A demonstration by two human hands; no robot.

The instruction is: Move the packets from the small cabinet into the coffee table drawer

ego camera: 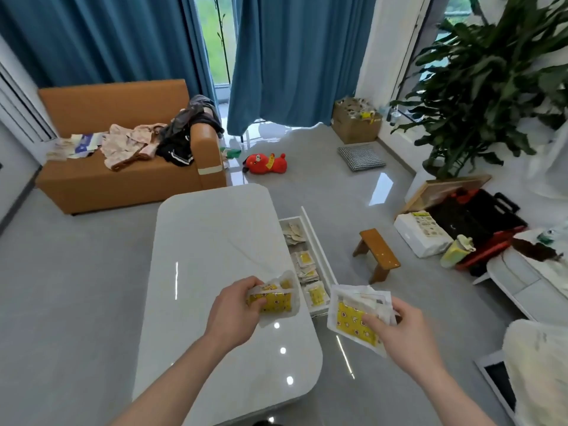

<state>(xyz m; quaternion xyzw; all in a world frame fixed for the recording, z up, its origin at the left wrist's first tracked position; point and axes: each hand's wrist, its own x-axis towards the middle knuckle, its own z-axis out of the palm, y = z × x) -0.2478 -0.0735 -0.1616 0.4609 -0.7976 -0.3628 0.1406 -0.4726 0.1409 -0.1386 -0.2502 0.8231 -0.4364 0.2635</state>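
Hands (236,312) (402,327) each pinch crinkly yellow-and-white packets (276,298) (353,318) — above glossy table (215,241), open drawer (319,259).

Premises are a home living room, evidenced by an orange sofa (123,155) strewn with clothes, blue curtains (295,56), a white coffee table (215,272), and a red plush toy (266,163) on the floor.

Grey glossy floor (322,186), orange sofa (123,167), blue curtains (292,63), daylit window (215,38)

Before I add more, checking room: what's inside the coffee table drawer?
The drawer holds a row of packets, white and yellow. Its left side is hidden under the tabletop.
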